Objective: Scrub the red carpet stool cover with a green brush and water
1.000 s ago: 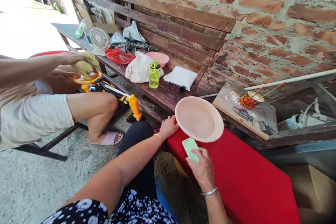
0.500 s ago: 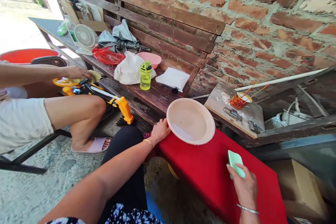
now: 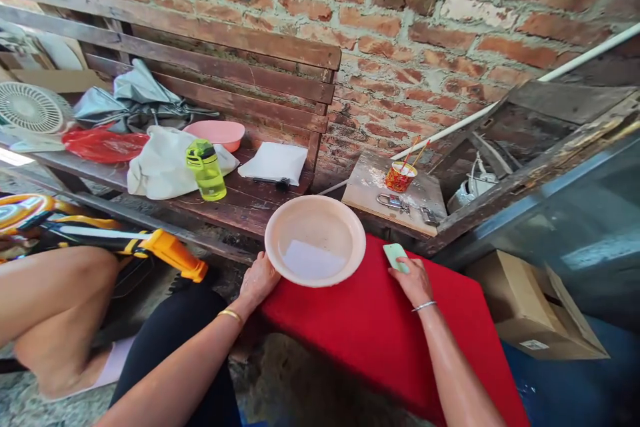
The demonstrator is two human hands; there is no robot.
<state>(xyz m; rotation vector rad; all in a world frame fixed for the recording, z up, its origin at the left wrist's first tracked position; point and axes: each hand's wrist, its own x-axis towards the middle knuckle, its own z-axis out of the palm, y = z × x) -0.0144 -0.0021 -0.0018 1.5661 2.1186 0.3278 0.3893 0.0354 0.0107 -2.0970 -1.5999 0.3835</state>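
A round pale pink basin (image 3: 341, 217) with clear water in it stands at the far left end of the red-covered table (image 3: 350, 327). My left hand (image 3: 259, 278), with a gold bangle at the wrist, is at the table's left edge, right beside the basin's rim. Its fingers are curled, and what they hold, if anything, is hidden. My right hand (image 3: 414, 280), wearing a silver bangle, grips a mint-green phone (image 3: 397, 256) above the table's right part, apart from the basin.
On the wooden bench (image 3: 245, 210) are a green water bottle (image 3: 207, 173), a white bag (image 3: 160, 167) and a pink bowl (image 3: 220, 133). A board (image 3: 365, 180) holds a red cup (image 3: 400, 177) and a padlock. Another person's leg (image 3: 60, 293) and a yellow-black toy (image 3: 175, 255) are left; a cardboard box (image 3: 525, 307) stands right.
My view has swung to the right. The phone in my right hand has moved away from me, closer to the table's far edge. My left hand stays beside the basin.
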